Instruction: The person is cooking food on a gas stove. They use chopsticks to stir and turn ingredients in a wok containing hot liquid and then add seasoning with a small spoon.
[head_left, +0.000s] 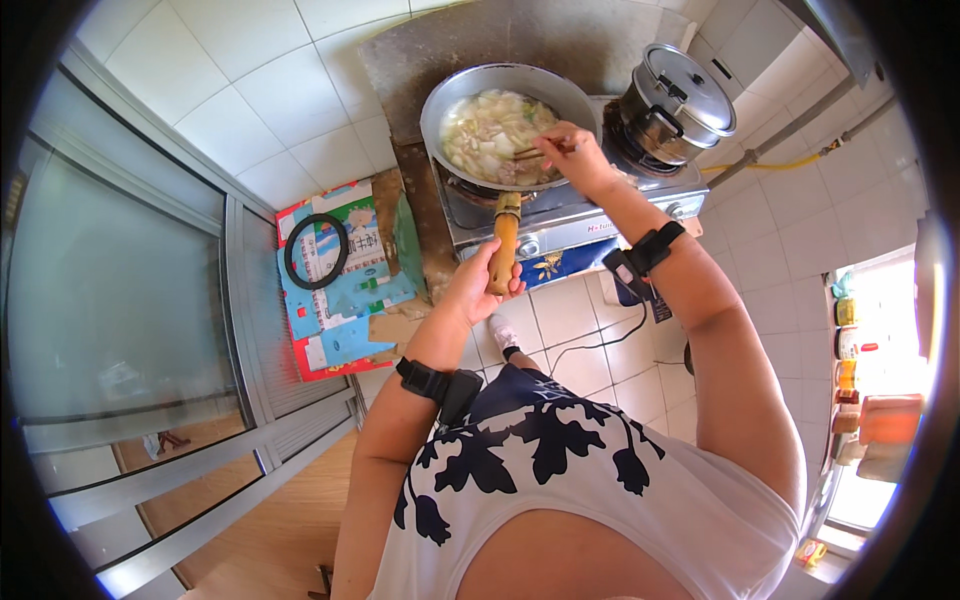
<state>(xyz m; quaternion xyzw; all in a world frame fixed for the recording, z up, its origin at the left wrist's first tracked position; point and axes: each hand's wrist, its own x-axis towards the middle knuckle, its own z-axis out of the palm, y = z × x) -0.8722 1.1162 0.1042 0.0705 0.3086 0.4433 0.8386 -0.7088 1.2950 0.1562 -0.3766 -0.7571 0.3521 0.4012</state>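
A wide metal wok (437, 120) sits on the left burner of a gas stove (487, 217). Pale sliced food (487, 131) with some liquid fills its bottom. My left hand (480, 281) grips the wok's wooden handle (507, 247), which points towards me. Over the wok's right side, my right hand (574, 157) holds thin brown chopsticks (527, 154). Their tips reach down into the food. Most of their length is hidden by my fingers and the food.
A lidded steel pot (667, 112) stands on the right burner. Left of the stove, a black ring (316, 251) lies on flattened printed cardboard (360, 300). A yellow gas hose (787, 163) runs along the right wall. Jars (846, 341) line the windowsill. A glass sliding door (135, 285) stands at left.
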